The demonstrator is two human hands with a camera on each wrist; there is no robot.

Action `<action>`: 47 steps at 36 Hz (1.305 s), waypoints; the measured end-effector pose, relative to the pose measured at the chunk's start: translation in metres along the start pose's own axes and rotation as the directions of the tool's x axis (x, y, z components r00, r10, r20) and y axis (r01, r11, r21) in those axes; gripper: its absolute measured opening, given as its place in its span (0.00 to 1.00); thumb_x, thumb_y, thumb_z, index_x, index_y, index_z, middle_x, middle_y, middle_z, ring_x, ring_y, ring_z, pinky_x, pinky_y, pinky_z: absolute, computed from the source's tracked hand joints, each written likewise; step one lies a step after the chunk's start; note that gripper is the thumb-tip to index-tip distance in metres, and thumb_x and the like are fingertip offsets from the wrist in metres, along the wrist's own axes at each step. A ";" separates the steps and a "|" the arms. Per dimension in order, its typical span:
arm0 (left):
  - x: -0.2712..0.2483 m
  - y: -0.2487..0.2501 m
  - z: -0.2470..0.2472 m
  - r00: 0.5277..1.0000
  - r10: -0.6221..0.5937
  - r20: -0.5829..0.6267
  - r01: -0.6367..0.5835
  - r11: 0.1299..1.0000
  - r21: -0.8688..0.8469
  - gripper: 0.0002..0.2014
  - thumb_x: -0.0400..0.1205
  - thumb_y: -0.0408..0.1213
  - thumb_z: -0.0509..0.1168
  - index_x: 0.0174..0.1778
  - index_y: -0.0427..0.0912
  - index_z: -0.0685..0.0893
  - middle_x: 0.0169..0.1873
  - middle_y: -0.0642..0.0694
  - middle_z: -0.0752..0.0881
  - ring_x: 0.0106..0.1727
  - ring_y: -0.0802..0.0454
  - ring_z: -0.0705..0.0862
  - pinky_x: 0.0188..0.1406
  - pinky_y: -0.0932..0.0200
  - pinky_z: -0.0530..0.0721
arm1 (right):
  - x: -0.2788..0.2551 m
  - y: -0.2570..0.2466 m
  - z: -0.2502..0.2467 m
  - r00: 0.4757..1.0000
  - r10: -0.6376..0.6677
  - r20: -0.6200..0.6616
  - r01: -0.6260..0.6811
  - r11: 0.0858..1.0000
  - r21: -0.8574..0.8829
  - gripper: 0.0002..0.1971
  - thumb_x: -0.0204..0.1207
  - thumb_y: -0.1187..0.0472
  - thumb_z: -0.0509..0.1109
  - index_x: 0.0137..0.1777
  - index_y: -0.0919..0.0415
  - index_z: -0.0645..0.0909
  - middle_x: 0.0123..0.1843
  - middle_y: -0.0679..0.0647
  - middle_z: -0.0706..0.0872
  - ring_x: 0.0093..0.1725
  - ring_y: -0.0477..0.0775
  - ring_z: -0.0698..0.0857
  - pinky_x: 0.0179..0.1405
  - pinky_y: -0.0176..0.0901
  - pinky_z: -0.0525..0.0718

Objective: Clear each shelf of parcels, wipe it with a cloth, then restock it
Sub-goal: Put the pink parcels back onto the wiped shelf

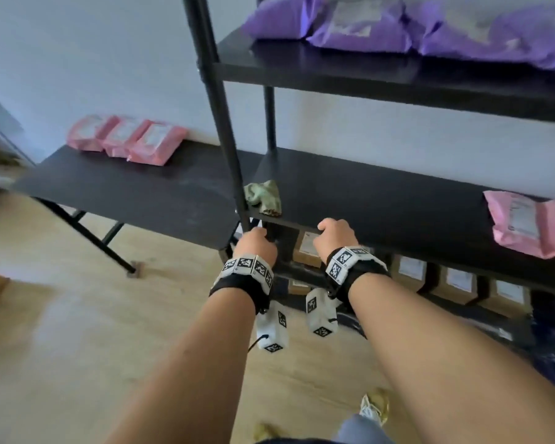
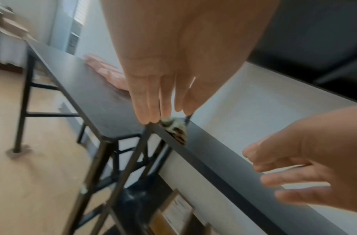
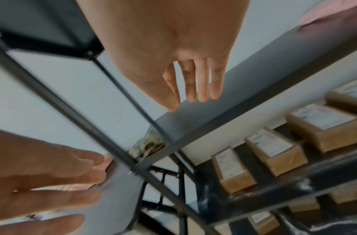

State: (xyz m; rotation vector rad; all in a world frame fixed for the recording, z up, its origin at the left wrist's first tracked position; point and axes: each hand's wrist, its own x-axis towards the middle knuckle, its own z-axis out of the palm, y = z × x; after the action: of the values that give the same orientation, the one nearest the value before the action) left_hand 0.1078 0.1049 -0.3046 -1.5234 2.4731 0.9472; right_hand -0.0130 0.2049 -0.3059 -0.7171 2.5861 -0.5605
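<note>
Both hands are out in front of the black shelf [image 1: 382,200], low at its front edge. The left hand [image 1: 253,245] is by the front left corner, next to the black post [image 1: 228,149]. The right hand [image 1: 335,237] is a little way along the same edge. In the wrist views the fingers of both hands are straight and loose, and they hold nothing.

A crumpled green cloth [image 1: 263,197] lies on the shelf at its front left corner, right by the post. A pink parcel [image 1: 523,224] lies at the right end of this shelf.

Three more pink parcels [image 1: 125,139] sit in a row at the back edge of the black bench [image 1: 125,193], which stands just left of the shelf. Purple parcels [image 1: 398,24] lie on the shelf above. Brown boxes [image 1: 458,282] with white labels stand in a row on the shelf below. The floor [image 1: 77,331] is pale wood.
</note>
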 end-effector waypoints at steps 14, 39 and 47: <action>0.011 -0.194 -0.099 0.948 -0.311 -0.074 0.289 0.932 -0.217 0.25 0.82 0.31 0.54 0.77 0.43 0.69 0.72 0.40 0.76 0.71 0.42 0.76 0.67 0.53 0.75 | -0.030 -0.175 0.128 0.946 -0.235 0.222 0.253 0.966 -0.053 0.20 0.78 0.65 0.59 0.69 0.58 0.78 0.69 0.61 0.74 0.67 0.63 0.77 0.64 0.52 0.79; 0.253 -0.259 -0.243 0.921 -0.369 -0.122 0.350 0.924 -0.151 0.22 0.83 0.34 0.56 0.74 0.45 0.75 0.70 0.44 0.79 0.70 0.44 0.77 0.68 0.54 0.75 | 0.179 -0.394 0.205 0.916 -0.266 0.301 0.292 0.956 -0.042 0.21 0.77 0.65 0.59 0.70 0.56 0.76 0.69 0.59 0.75 0.67 0.63 0.77 0.61 0.51 0.78; 0.348 -0.249 -0.269 0.962 -0.263 -0.075 0.256 0.963 -0.089 0.22 0.82 0.33 0.55 0.74 0.45 0.74 0.70 0.43 0.79 0.69 0.43 0.77 0.64 0.54 0.75 | 0.248 -0.433 0.212 0.941 -0.180 0.287 0.206 0.977 -0.062 0.22 0.78 0.61 0.62 0.73 0.56 0.74 0.71 0.57 0.78 0.67 0.62 0.79 0.61 0.48 0.79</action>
State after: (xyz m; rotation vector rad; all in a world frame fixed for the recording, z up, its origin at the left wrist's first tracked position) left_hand 0.2052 -0.3895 -0.3341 -1.8940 2.2356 0.9606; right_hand 0.0614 -0.3307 -0.3449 -1.0120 2.3043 -0.3682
